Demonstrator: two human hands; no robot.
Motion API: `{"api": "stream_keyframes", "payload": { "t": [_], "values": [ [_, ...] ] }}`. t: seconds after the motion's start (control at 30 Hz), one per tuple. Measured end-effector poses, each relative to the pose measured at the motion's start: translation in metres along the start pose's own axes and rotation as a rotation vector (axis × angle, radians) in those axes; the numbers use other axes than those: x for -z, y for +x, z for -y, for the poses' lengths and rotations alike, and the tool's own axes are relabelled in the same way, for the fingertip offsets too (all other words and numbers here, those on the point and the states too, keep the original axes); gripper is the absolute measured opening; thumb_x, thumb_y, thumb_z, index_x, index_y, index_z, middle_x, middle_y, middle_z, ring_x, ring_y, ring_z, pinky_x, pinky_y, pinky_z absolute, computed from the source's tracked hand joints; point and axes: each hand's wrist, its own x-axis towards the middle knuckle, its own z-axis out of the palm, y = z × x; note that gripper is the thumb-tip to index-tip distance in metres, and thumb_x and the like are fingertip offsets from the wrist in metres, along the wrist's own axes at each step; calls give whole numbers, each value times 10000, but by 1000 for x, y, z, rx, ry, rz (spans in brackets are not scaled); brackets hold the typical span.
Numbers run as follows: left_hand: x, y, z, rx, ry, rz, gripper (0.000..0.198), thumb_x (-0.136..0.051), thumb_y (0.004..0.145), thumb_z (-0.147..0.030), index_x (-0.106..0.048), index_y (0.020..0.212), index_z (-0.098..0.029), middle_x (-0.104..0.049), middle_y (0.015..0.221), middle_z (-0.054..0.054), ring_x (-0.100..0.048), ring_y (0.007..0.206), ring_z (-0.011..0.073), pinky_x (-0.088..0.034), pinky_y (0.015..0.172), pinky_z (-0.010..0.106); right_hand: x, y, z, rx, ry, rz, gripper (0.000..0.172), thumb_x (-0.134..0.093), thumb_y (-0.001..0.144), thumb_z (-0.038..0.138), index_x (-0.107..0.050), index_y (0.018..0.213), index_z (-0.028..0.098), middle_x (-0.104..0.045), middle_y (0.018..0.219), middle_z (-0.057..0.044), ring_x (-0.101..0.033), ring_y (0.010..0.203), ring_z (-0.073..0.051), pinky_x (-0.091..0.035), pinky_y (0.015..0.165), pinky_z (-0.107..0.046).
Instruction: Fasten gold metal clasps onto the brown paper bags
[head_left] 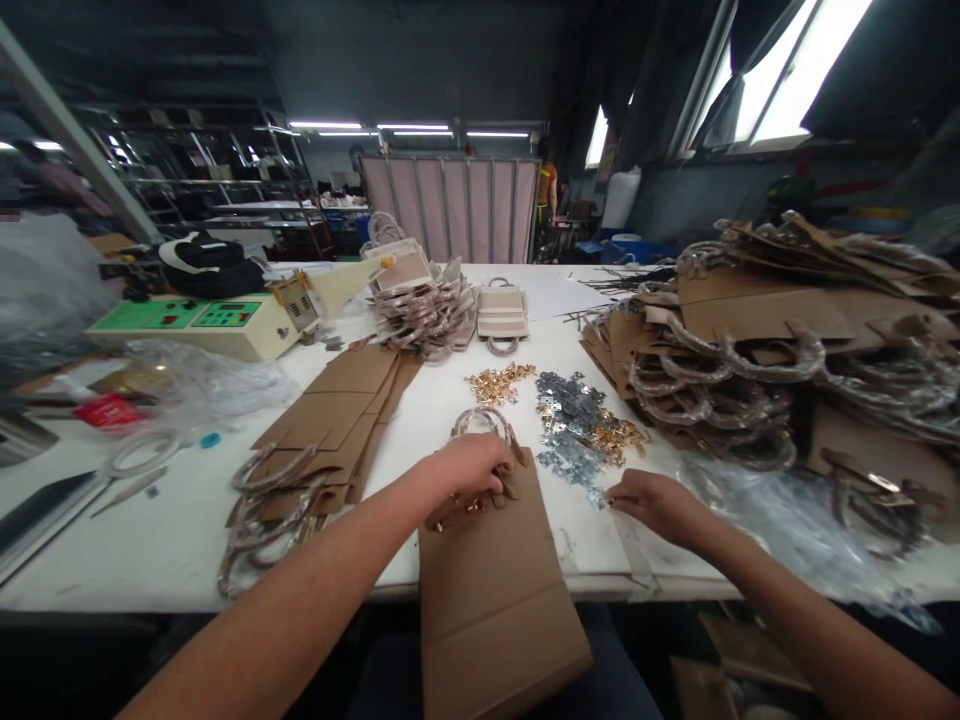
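Observation:
A flat brown bag panel [499, 600] leans over the table's front edge toward me, its plastic-wrapped handle [484, 418] at the top. My left hand [476, 465] is closed on the panel's top end, by its strap tabs and some gold fittings [471, 505]; the fingertips are partly hidden. To the right, my right hand [652, 505] pinches at the near edge of a heap of small silver metal plates [566, 410]. What sits between those fingertips is too small to make out. Gold-coloured fittings [501, 382] lie in a heap beyond the panel, and more gold fittings [619, 440] lie beside the silver plates.
Stacked brown panels with wrapped handles [330, 410] lie left; a taller stack [765, 310] fills the right. Several finished-looking bags [424, 310] are piled at the back beside a single bag [502, 312]. A machine with a green control panel [199, 318], tape roll [140, 453] and clear plastic [795, 530] lie around.

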Motion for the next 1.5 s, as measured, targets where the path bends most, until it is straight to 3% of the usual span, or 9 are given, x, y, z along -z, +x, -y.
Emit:
{"api": "stream_keyframes", "payload": {
  "t": [0.17,0.3,0.43,0.63,0.8,0.9,1.03,1.13,1.5],
  "values": [
    [8,3,12,12,24,43,99,-776,740,-238,-773,825,-288,-762,890,15,-677,889,237,-447,749,292,-15,2,58,-3,371,-207,228,-645,930,438,-794,921,265,-708,909,-45,-645,866,-216,-497,801,-320],
    [11,2,9,15,27,66,68,-757,783,-270,-771,847,-284,-757,901,20,-670,881,235,-425,695,292,-63,13,137,124,749,-108,157,-676,936,375,-790,929,267,-735,967,-25,-678,930,-205,-521,868,-312],
    [16,1,-1,4,0,79,48,-751,802,-286,-766,843,-267,-759,937,26,-669,922,236,-432,724,296,-106,25,171,174,811,-217,126,-693,934,327,-801,910,267,-744,1014,-33,-690,985,-205,-526,919,-313],
    [21,10,-30,13,-100,67,170,-709,802,-280,-781,956,-285,-786,933,-2,-688,865,209,-449,709,277,-121,25,165,207,734,-317,127,-688,933,277,-812,950,300,-705,1233,-33,-653,1160,-230,-516,1000,-325],
    [22,9,-58,94,-423,96,470,-685,836,-501,-719,1216,-226,-794,917,21,-708,806,199,-495,681,262,-129,25,160,130,700,-481,158,-659,935,307,-801,1004,291,-706,1215,-66,-632,1190,-263,-495,1058,-392],
    [16,-5,-57,156,-469,-26,361,-498,962,-478,-730,1102,-239,-784,1000,6,-706,905,178,-515,770,255,-126,26,155,-8,739,-553,192,-657,932,381,-805,986,271,-642,1364,-85,-562,1309,-298,-425,1144,-452],
    [-4,-33,-44,327,-216,-176,209,-581,895,-382,-690,970,-220,-748,993,52,-678,929,237,-506,818,338,-114,29,143,-263,921,-592,313,-686,875,511,-809,953,233,-675,1281,-111,-687,1036,-288,-600,814,-388],
    [-22,-45,-39,373,-121,-173,279,-722,776,-376,-656,995,-216,-713,1094,102,-648,1059,313,-480,911,408,-107,33,134,-318,943,-561,371,-686,857,546,-802,966,210,-725,1081,-96,-688,807,-233,-570,624,-321],
    [-30,-35,-42,447,-104,-96,458,-811,643,-447,-532,952,-255,-710,930,25,-687,845,268,-419,649,314,-83,19,136,-93,362,-522,174,-638,913,343,-783,937,250,-776,897,-26,-657,691,-186,-479,666,-292]
  ]
}}
